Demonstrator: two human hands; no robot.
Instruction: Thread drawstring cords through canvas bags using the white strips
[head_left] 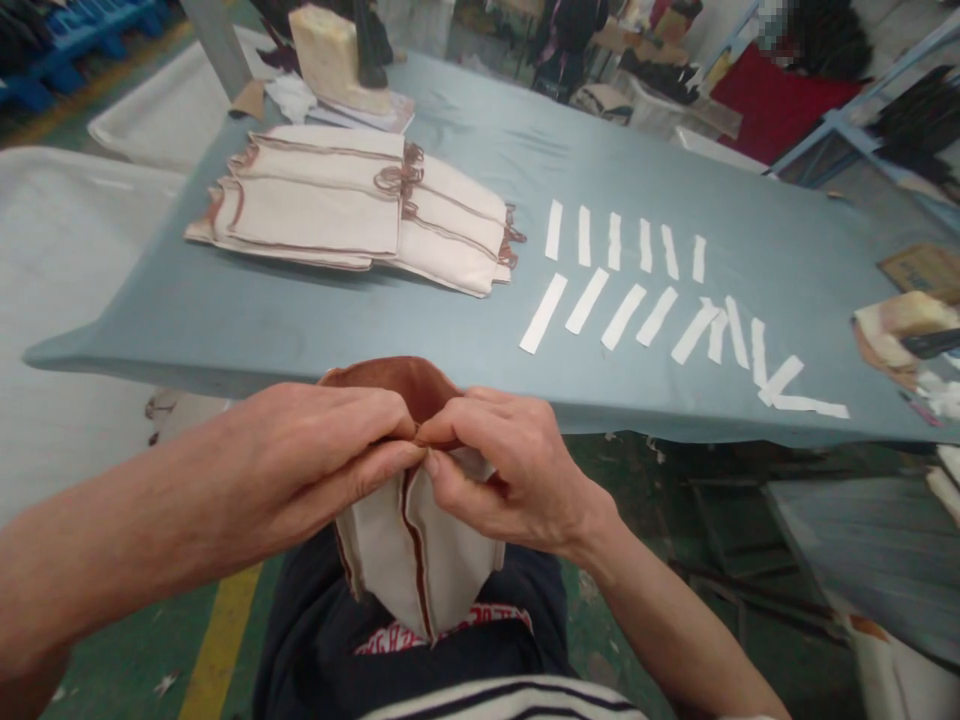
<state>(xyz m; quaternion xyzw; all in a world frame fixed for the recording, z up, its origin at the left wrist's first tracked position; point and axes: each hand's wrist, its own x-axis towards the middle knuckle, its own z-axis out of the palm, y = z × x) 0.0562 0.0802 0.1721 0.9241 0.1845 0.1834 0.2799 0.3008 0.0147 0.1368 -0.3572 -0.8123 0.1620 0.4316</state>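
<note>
Between both hands, above my lap, hangs a cream fabric piece sewn like a pouch, with brown seam edges and a brown inside showing at its open top. My left hand pinches its rim from the left, thumb and forefinger together. From the right, my right hand pinches the same rim close beside the left fingertips, where a brown seam meets the edge. The fingertips almost touch. What lies right under them is hidden.
Ahead is a table with a blue-green cover. Stacked cream pieces with brown edging lie at its left; rows of white strips lie right of them. Yellowish foam blocks stand at the back left and right edge. White bins stand left.
</note>
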